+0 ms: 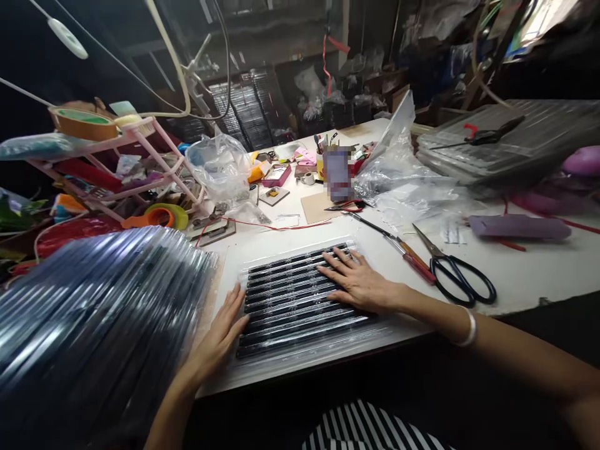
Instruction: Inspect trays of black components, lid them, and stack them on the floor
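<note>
In front of me on the white table lies a clear plastic tray (300, 334) with several dark strips (285, 300) set in rows. My right hand (359, 281) rests flat on the tray's right part, palm down with the fingers spread over the strips. Along the tray's left edge lies my left hand (225, 328), its fingers stretched out and touching the ends of the strips. Neither hand grips anything. What lies beneath my right palm is hidden.
A tall stack of clear trays (107, 312) stands close on the left. Scissors (452, 269) and red-handled tools (412, 256) lie to the right. Behind are a pink rack (159, 162), plastic bags (220, 162) and a purple case (520, 227). The table's front edge (262, 377) is near.
</note>
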### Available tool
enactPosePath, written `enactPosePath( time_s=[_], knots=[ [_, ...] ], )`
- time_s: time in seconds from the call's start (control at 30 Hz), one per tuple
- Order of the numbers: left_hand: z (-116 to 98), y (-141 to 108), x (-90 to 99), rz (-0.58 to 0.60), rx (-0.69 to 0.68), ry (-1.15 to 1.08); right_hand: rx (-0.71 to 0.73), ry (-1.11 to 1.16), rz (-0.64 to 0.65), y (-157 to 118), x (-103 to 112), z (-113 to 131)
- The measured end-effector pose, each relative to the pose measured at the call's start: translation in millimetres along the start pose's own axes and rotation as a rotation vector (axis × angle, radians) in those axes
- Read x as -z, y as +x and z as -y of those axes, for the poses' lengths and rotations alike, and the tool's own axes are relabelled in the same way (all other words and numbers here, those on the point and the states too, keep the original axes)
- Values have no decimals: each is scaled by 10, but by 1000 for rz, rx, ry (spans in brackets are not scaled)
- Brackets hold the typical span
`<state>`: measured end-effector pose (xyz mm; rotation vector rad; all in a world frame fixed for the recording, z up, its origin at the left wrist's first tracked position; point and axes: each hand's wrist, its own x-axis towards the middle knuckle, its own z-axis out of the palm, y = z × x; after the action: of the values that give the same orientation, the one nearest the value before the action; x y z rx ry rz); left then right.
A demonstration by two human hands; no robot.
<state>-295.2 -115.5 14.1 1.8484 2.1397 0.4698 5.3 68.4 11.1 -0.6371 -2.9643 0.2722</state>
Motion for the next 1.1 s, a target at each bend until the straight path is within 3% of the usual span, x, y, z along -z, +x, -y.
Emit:
enactPosePath(
  time_s=[0.1, 0.2, 0.37, 0.47, 0.57, 0.9, 1.03, 1.1],
  knots=[
    [-38, -325, -117, -96, 20, -48, -132, -91, -43, -259, -52, -94],
    [-201, -429, -252, -167, 112, 46, -157, -155, -100, -354, -118, -123],
    [-343, -375, -173, -24, 217, 229, -98, -192, -187, -333, -182, -121],
    [-332, -363, -44, 48, 181, 235, -91, -207, -204, -339, -181, -122],
    [-314, -324, -9, 43, 143, 209, -92, -218, -204, -350, -171, -126],
    [-279, -215, -256, -137, 85, 42, -132, -134, -221, -333, -145, -66],
    [-280, -393, -266, -295, 58, -29, -223, -77, -377, -510, -191, -41],
    [-265, -595, -209, -314, 16, -115, -183, -48, -376, -714, -159, -53]
  ],
)
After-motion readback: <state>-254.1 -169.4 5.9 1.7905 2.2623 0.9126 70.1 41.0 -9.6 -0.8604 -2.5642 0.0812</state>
